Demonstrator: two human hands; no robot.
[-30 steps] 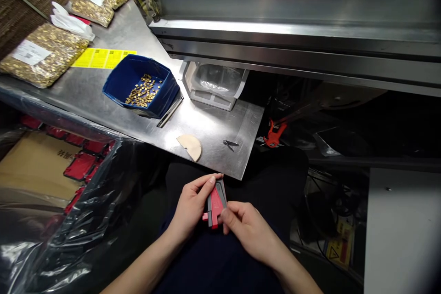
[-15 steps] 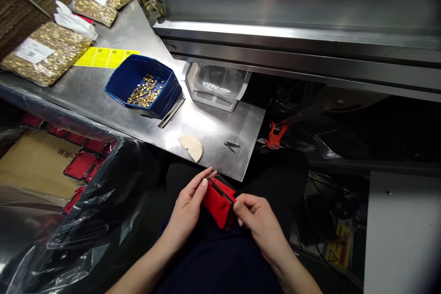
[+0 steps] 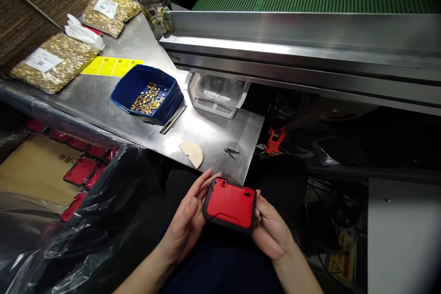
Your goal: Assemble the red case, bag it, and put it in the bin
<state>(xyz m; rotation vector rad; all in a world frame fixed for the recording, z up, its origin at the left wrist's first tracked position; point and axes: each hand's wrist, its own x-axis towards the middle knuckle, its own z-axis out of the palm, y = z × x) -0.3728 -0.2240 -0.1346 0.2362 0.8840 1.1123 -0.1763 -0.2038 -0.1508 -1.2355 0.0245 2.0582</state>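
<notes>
Head view: left hand (image 3: 188, 216) and right hand (image 3: 272, 229) grasp a red case (image 3: 230, 203) by its ends, flat side up, over the lap just below the surface (image 3: 213, 128) edge. Risk: edge-only grip, unsupported; a slip could drop it floorward. Yellow labels (image 3: 110, 66) on the surface: print too small to read.

2 hands (image 3: 188, 218) (image 3: 272, 229) hold red case (image 3: 230, 204) flat — below steel table (image 3: 213, 133).

My steel desk (image 3: 213, 131) carries a blue bin (image 3: 171, 102) of gold parts (image 3: 149, 98), with bagged parts (image 3: 55, 62) far left. A beige half-disc (image 3: 192, 153) lies near its edge.
</notes>
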